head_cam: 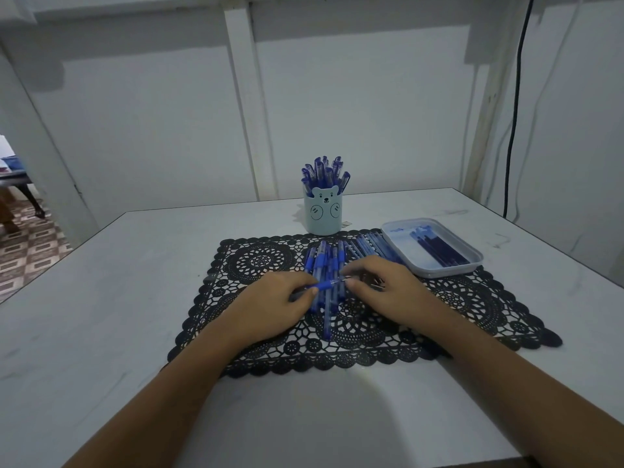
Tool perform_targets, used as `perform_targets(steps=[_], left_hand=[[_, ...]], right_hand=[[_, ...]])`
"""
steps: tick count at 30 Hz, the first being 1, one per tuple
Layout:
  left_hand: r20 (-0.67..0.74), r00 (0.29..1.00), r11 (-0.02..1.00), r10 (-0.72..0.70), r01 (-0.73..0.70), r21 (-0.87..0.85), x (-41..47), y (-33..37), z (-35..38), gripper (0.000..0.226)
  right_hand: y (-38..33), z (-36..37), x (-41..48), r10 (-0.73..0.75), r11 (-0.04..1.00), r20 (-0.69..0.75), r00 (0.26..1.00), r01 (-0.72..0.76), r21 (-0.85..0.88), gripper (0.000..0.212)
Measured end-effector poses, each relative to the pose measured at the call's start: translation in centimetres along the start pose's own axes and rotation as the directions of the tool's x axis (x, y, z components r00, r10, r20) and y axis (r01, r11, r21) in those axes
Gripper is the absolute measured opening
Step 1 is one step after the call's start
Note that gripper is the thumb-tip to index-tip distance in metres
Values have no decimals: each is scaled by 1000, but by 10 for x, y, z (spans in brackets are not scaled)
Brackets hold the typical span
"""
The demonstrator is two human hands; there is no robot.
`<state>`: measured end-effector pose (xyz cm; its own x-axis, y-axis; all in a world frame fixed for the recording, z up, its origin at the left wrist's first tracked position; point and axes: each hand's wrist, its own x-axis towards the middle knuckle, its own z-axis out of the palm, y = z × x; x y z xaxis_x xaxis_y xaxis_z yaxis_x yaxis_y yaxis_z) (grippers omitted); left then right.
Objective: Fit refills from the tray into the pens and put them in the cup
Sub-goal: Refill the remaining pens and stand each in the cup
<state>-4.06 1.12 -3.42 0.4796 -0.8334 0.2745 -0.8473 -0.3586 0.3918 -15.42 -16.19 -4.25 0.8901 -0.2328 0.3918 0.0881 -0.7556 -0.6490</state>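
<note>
My left hand (270,304) grips the barrel of a blue pen (327,284) that lies across a pile of blue pens (325,265) on the black lace mat (256,265). My right hand (381,285) pinches the pen's tip end. Behind the pile stands a light blue bear cup (323,214) holding several capped blue pens. To the right a pale tray (435,270) holds several dark refills (439,248). More clear pen parts (371,246) lie between the pile and the tray.
The mat lies on a white table (101,315) that ends at a wall behind the cup. A black cable (513,130) hangs down the wall at the right. A patterned floor shows past the table's left edge.
</note>
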Motion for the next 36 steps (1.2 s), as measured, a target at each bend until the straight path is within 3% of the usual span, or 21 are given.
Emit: perform_targets(steps=[5, 9, 13, 15, 18, 21, 23, 26, 31, 36], left_hand=[[1, 1000, 1000, 28, -28, -9, 0, 2, 1, 19], [-71, 997, 1000, -17, 15, -26, 1, -1, -2, 22], [-128, 991, 999, -41, 41, -6, 1, -4, -4, 23], [-138, 989, 999, -52, 54, 10, 1, -6, -2, 24], [-161, 985, 998, -55, 58, 17, 1, -6, 1, 24], [-202, 979, 999, -40, 45, 23, 2, -7, 4, 24], [-223, 974, 999, -27, 35, 32, 2, -7, 6, 23], [-233, 972, 998, -11, 23, 50, 3, -7, 9, 23], [-240, 971, 998, 6, 8, 56, 3, -8, 10, 23], [-248, 969, 998, 14, 0, 56, 3, -9, 10, 24]], right_hand=[[-3, -3, 1, 38, 997, -2, 999, -38, 64, 6], [4, -16, 4, 172, 966, -133, 976, -141, 218, 12], [16, -29, 13, 403, 820, -393, 826, -135, 556, 19], [24, -31, 14, 384, 879, -512, 768, -134, 458, 14], [31, -27, 12, 153, 986, -559, 815, -167, 26, 7], [39, -19, 14, -40, 859, -355, 934, -150, -490, 14], [40, -15, 14, -55, 771, -249, 967, -118, -626, 17], [41, -14, 13, -79, 753, -206, 975, -77, -654, 17], [47, -21, 13, 68, 749, -148, 987, -148, -645, 29], [54, -32, 17, 64, 794, -373, 926, -274, -543, 27]])
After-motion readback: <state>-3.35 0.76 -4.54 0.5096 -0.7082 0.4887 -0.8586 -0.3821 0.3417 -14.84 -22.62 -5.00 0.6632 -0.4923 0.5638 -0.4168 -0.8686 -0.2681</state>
